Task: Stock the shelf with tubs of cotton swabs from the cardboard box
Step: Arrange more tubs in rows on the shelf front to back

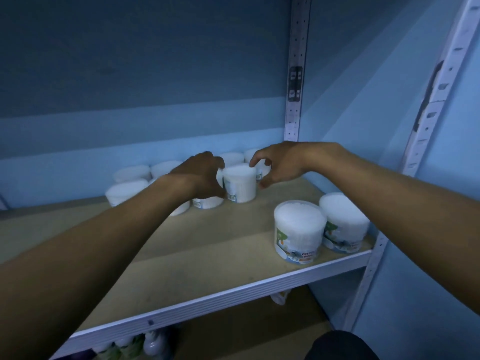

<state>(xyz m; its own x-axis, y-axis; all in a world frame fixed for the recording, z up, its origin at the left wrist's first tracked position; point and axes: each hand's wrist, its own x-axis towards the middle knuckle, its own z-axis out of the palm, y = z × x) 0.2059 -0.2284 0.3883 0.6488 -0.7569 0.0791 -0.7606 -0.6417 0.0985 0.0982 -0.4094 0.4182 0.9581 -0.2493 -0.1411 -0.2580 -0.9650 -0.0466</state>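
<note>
A tub of cotton swabs (240,184) stands upright on the wooden shelf (207,255), in front of several more tubs (131,174) lined up along the back. My left hand (200,175) curls against that tub's left side, thumb low and fingers at its top edge. My right hand (275,165) hovers at the tub's right side. Its fingers are spread in a loose curve, with the fingertips close to the rim and a gap at the palm. The cardboard box is out of view.
Two more tubs (298,235) (344,222) stand at the shelf's front right corner. Perforated metal uprights (296,74) (439,87) frame the right side, against a blue wall. Bottles (153,344) sit on the lower shelf. Bare wood lies along the shelf's front left.
</note>
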